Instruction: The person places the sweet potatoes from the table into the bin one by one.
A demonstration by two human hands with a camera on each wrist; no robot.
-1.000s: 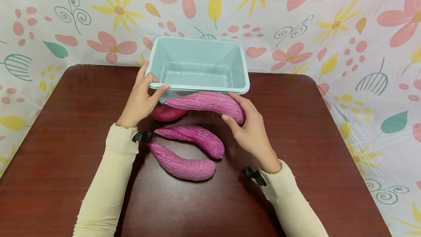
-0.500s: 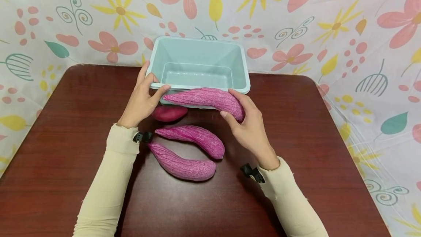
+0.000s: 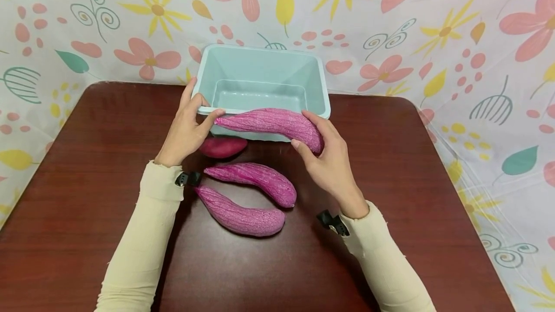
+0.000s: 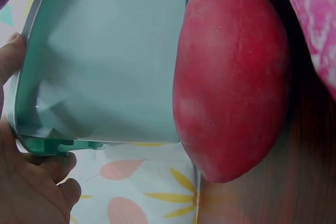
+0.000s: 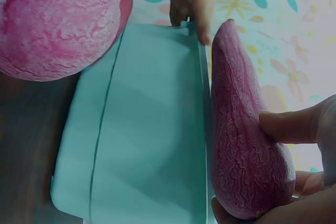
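Observation:
My left hand (image 3: 184, 131) grips the front left corner of a light blue plastic basin (image 3: 324, 95), thumb over the rim and fingers along its left side. With thumb and fingers, my right hand (image 3: 327, 158) holds the thick end of a curved, wrinkled pink-purple sweet potato (image 3: 269, 124). Its thin end points left, close to my left thumb, and it overlaps the basin's front rim in the head view. In the right wrist view the same sweet potato (image 5: 247, 129) lies along the rim, outside the front wall.
A smooth red sweet potato (image 3: 223, 147) lies before the basin's front left, large in the left wrist view. Two more wrinkled sweet potatoes, one darker (image 3: 256, 179) and one paler (image 3: 243, 215), lie nearer on the brown table (image 3: 390, 158). A flowered cloth (image 3: 373, 23) hangs behind.
My right hand has lifted the sweet potato a little and moved it away from me, up over the basin's front rim in the head view. My left hand stays on the basin.

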